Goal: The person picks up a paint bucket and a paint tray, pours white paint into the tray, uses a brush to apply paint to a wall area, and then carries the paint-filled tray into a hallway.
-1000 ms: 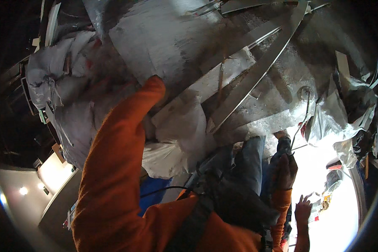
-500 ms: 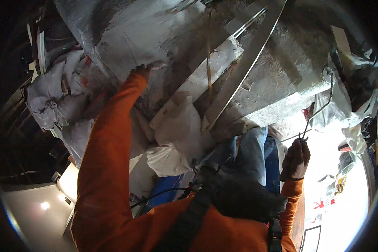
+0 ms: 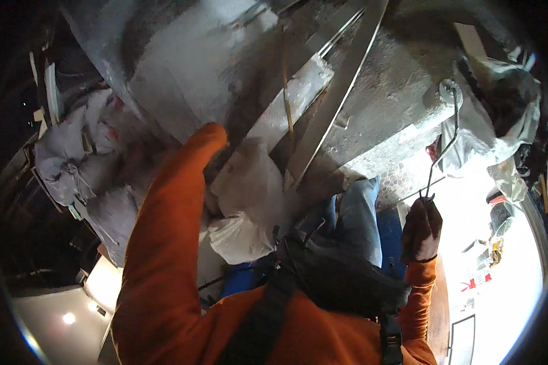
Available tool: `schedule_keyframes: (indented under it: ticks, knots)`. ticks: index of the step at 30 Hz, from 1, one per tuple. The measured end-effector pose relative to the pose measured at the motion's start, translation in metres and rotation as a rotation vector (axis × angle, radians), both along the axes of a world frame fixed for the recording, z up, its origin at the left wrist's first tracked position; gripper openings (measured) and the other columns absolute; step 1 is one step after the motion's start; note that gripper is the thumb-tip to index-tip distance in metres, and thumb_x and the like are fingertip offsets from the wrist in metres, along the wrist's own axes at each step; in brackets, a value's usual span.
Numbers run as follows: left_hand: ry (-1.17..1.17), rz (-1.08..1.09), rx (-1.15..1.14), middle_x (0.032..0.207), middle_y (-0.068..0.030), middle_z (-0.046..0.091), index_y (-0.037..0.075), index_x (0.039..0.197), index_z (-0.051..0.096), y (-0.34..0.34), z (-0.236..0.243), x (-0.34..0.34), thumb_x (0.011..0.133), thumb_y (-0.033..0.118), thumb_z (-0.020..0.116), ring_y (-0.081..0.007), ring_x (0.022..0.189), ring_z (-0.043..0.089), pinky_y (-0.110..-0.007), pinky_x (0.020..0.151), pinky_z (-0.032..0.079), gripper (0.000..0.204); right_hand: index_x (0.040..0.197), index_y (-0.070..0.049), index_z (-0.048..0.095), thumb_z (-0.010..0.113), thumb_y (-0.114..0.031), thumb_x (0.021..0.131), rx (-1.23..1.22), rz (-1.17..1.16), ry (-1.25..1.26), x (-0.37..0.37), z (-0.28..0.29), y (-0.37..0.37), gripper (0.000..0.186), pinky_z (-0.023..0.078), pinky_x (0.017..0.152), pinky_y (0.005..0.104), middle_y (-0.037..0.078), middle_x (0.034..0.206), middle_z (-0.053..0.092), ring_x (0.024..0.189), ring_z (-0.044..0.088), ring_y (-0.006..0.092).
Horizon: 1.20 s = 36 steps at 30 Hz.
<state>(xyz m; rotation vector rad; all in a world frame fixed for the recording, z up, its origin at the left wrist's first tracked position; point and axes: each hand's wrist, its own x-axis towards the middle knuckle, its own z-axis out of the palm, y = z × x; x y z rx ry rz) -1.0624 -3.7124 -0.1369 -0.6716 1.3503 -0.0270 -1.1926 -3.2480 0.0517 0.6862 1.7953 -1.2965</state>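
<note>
Right hand [image 3: 421, 230], gloved in dark material, is closed in a fist around the lower end of a thin bent metal rod [image 3: 446, 146]; I see the rod rising from the fist and curving up to a hooked end that meets a pale round fitting [image 3: 449, 94] on the grey concrete slab [image 3: 383, 109] overhead. Left hand [image 3: 210, 135] sits at the end of an orange sleeve stretched upward, pressed against the grey surface beside a white plastic bag [image 3: 249, 182]; I cannot tell how far its fingers are open, since the sleeve and blur hide them. Just right of that hand, a long flat metal bar [image 3: 338, 97] runs diagonally across the slab, with a thin wooden stick [image 3: 286, 91] beside it. A second crumpled white bag [image 3: 240, 237] lies just below the first. Tied grey sacks [image 3: 67, 158] are heaped at the left, well apart from the rod. Blue-trousered legs [image 3: 356, 219] show between the two arms, and a black strap and pouch [image 3: 341, 280] cross my chest. A bundle of clear plastic sheeting [image 3: 499, 121] hangs at the right, near the rod's upper end.
</note>
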Motion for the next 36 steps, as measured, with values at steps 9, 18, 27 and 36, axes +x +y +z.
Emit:
schedule_keyframes:
  ticks: [9,18,27,36]
  knots:
    - [1.067,0.209,0.131,0.086,-0.0047,0.056,0.008,0.114,0.052,-0.141,0.109,0.044,0.092,0.031,0.050,-0.0198,0.077,0.055,-0.034,0.070,0.045,0.032,0.114,-0.006,0.057,0.061,0.004,0.071,0.099,0.580,0.703,0.065,0.033,0.097,0.045,0.043,0.058,0.0352,0.011,0.080,0.054,0.070,0.054,0.0263]
    - [2.652,0.439,-0.175,0.073,-0.0053,0.051,0.001,0.099,0.050,0.012,0.378,-0.166,0.095,0.038,0.042,-0.0164,0.064,0.047,-0.030,0.062,0.043,0.038,0.075,-0.004,0.050,0.055,-0.027,0.089,-0.017,-0.101,0.340,0.104,0.159,0.086,0.027,0.032,0.040,0.0251,-0.002,0.055,0.045,0.043,0.042,0.0085]
    - [2.020,0.398,-0.225,0.072,-0.0054,0.051,0.004,0.094,0.050,0.071,0.148,-0.151,0.092,0.036,0.044,-0.0175,0.061,0.048,-0.031,0.058,0.043,0.032,0.076,-0.007,0.049,0.059,-0.028,0.089,-0.152,-0.177,0.259,0.158,0.198,0.126,0.026,0.029,0.042,0.0222,-0.006,0.053,0.043,0.045,0.039,0.0040]
    - [1.793,0.245,0.014,0.071,-0.0056,0.052,0.007,0.090,0.050,0.117,0.111,-0.176,0.090,0.033,0.047,-0.0185,0.058,0.049,-0.032,0.053,0.043,0.027,0.097,0.000,0.057,0.060,-0.026,0.088,-0.121,-0.323,0.143,0.148,0.218,0.177,0.027,0.038,0.052,0.0236,-0.002,0.066,0.052,0.059,0.046,0.0052]
